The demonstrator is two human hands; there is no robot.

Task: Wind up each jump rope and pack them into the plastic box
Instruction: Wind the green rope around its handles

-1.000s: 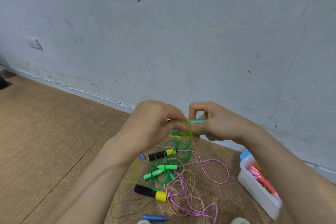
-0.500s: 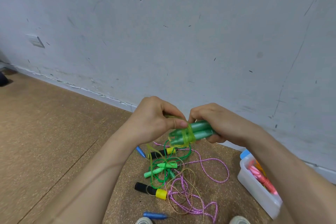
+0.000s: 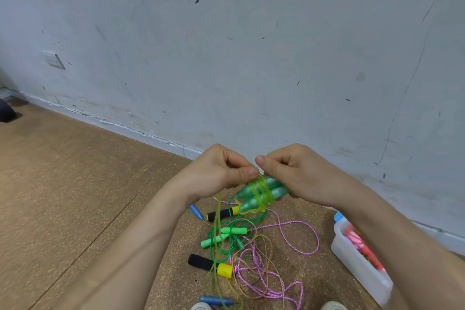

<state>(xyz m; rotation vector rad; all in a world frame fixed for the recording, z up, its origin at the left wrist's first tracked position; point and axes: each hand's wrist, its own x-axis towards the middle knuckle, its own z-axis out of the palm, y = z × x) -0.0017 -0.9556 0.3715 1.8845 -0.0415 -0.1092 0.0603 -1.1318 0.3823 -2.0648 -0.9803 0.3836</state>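
My right hand (image 3: pixel 297 173) grips two green jump-rope handles (image 3: pixel 254 192) held side by side above the floor. A translucent yellow-green cord (image 3: pixel 261 190) is wound several turns around them. My left hand (image 3: pixel 219 171) pinches that cord just beside the windings, and its loose tail (image 3: pixel 217 234) hangs down to the floor. The white plastic box (image 3: pixel 357 263) stands on the floor at the lower right, with pink and red rope bundles (image 3: pixel 362 246) inside.
On the cork floor below my hands lies a tangle: a green rope with light green handles (image 3: pixel 232 231), a pink rope (image 3: pixel 289 234), two black-and-yellow handles (image 3: pixel 208 263), two blue handles (image 3: pixel 216 300). Shoe tips (image 3: pixel 201 306) show at the bottom. A grey wall stands close ahead.
Both hands have lowered and tilted the handles so their tips point down left. More turns of the yellow-green cord now sit around the handles, and the tail hangs straight down.
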